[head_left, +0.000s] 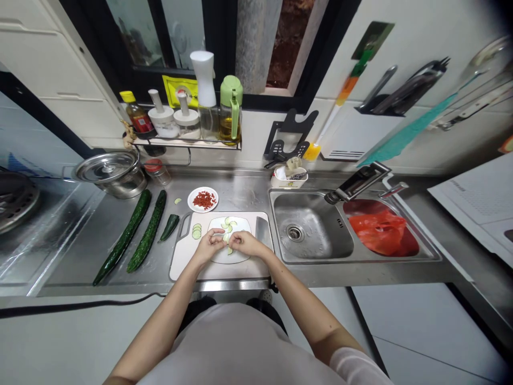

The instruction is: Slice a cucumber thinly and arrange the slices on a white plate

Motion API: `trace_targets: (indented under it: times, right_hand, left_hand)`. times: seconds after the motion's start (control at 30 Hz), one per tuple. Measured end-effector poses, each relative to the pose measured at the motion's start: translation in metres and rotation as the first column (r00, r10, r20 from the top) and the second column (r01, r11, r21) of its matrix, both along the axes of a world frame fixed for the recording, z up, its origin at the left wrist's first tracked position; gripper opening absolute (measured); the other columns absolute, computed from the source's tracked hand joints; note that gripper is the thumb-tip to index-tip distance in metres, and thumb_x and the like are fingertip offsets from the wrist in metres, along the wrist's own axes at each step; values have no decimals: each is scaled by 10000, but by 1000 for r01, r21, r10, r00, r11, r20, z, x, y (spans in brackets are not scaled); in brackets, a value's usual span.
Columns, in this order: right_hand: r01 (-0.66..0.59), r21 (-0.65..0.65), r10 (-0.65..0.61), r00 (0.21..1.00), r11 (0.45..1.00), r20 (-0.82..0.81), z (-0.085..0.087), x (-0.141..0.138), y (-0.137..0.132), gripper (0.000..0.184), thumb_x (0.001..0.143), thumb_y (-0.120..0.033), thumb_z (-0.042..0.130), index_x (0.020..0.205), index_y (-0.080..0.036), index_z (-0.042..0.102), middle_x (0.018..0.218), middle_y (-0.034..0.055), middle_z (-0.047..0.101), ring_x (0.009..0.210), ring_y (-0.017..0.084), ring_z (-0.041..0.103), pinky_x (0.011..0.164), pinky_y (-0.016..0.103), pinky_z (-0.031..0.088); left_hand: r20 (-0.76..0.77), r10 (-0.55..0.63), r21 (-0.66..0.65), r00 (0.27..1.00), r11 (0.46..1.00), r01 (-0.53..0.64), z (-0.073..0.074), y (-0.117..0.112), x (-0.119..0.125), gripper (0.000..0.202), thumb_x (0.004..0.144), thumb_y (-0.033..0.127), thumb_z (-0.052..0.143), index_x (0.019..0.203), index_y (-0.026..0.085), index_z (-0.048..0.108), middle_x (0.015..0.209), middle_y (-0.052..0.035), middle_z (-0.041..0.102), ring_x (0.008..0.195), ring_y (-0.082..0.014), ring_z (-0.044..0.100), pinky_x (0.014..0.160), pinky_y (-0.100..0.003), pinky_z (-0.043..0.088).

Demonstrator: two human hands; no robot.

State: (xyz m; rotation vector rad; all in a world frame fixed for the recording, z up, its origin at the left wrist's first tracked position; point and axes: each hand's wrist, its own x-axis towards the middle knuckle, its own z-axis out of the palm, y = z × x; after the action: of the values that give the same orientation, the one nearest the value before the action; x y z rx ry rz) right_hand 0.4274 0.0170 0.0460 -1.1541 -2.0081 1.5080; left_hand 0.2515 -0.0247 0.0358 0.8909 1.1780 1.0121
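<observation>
Over a white plate point(242, 258) on the cutting board point(184, 263), my left hand point(209, 245) and my right hand point(246, 243) meet fingertip to fingertip. Both pinch a pale green cucumber slice point(226, 237), partly hidden by the fingers. Several thin cucumber slices point(229, 223) lie in a curved arrangement on the plate. A short stack of round cucumber slices point(196, 231) sits on the board to the left. A wide knife blade point(263, 233) rests along the board's right side.
Behind the board stands a small dish of red pieces point(204, 200). Left lie two long cucumbers point(124, 238) and a cut cucumber end point(169, 228). A steel pot point(116, 174) is farther back. Right is a sink point(312, 230) with a red plastic bag point(379, 231). Bottles line a shelf point(188, 143).
</observation>
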Motion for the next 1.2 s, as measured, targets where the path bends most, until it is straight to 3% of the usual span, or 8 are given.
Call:
trace_targets:
  times: [0.43, 0.7, 0.8, 0.93, 1.2]
  right_hand:
    - [14, -8, -13, 996, 1000, 88, -19, 0, -2, 76, 725, -160, 591, 735, -149, 666, 638, -23, 618, 603, 84, 509, 591, 179, 384]
    - [10, 28, -16, 973, 1000, 231, -29, -2, -10, 97, 736, -138, 575, 732, -146, 672, 656, -19, 641, 606, 85, 531, 574, 172, 362]
    - [-9, 53, -7, 955, 999, 295, -29, -5, -13, 105, 734, -128, 571, 721, -150, 673, 673, -9, 651, 621, 92, 544, 586, 179, 360]
    - [-45, 110, -5, 911, 993, 412, -28, -10, -17, 130, 761, -141, 545, 747, -152, 674, 732, 21, 671, 672, 116, 564, 602, 198, 350]
    - [-156, 245, -47, 749, 957, 661, -27, -18, -34, 249, 909, -227, 399, 939, -152, 635, 876, 94, 672, 783, 178, 583, 637, 252, 350]
  left_hand:
    - [-51, 10, 22, 999, 1000, -9, -19, -1, 1, 518, 574, 337, 777, 1016, 144, 589, 634, 37, 585, 561, -75, 483, 559, -207, 347]
    - [-259, -39, 54, 965, 997, 55, -36, -4, -1, 427, 610, 335, 717, 977, 135, 629, 602, 47, 571, 517, -74, 438, 553, -211, 332]
    - [-424, -70, 24, 903, 996, 89, -36, -5, -2, 382, 629, 315, 695, 980, 175, 643, 631, 39, 613, 559, -101, 499, 610, -235, 372]
    - [-658, -105, -24, 746, 993, 118, -30, -6, -2, 297, 685, 256, 646, 982, 251, 651, 714, 38, 677, 650, -136, 579, 748, -292, 382]
    - [-833, -171, -74, 527, 977, 200, -23, -8, 5, 303, 773, 227, 546, 1061, 266, 632, 809, 7, 694, 839, -210, 619, 861, -356, 311]
